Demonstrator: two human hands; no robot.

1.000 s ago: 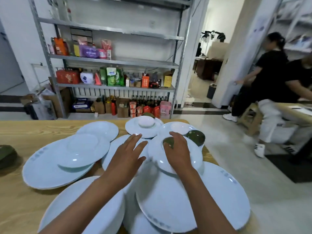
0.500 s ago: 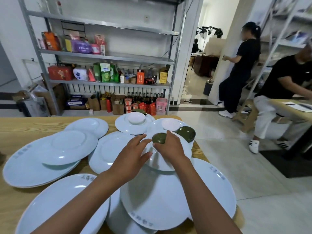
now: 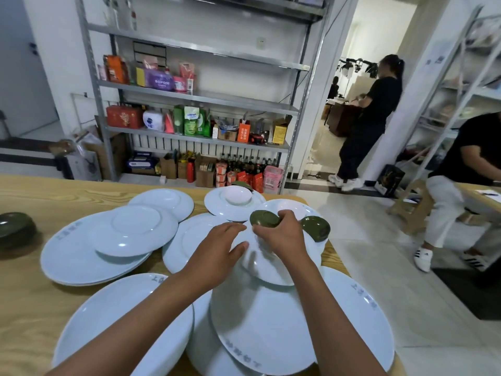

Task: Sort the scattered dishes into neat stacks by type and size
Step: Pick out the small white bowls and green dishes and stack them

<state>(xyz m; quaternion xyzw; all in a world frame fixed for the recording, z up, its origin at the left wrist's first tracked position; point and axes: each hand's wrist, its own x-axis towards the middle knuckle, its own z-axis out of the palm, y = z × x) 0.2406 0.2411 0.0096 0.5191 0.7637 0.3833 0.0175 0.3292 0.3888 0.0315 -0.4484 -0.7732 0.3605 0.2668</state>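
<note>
Several white plates of different sizes lie scattered and overlapping on the wooden table (image 3: 29,308). My right hand (image 3: 282,237) is shut on a small dark green dish (image 3: 264,219), held just above a mid-size white plate (image 3: 273,267). My left hand (image 3: 219,253) rests with fingers apart on that plate's left rim. A second green dish (image 3: 315,227) lies to the right. A white bowl (image 3: 238,195) sits on a far plate (image 3: 217,210). Large plates (image 3: 260,329) lie nearest me, and another stack (image 3: 81,256) lies to the left.
A dark green bowl (image 3: 15,229) stands at the table's far left. The table's right edge runs close past the plates. Beyond stands a metal shelf (image 3: 195,96) of goods. One person (image 3: 371,118) stands in the doorway and another (image 3: 466,169) sits at the right.
My right hand has closed on the small green dish and lifted it slightly off the white plate. My left hand slid right onto the plate's rim. The camera view shifted.
</note>
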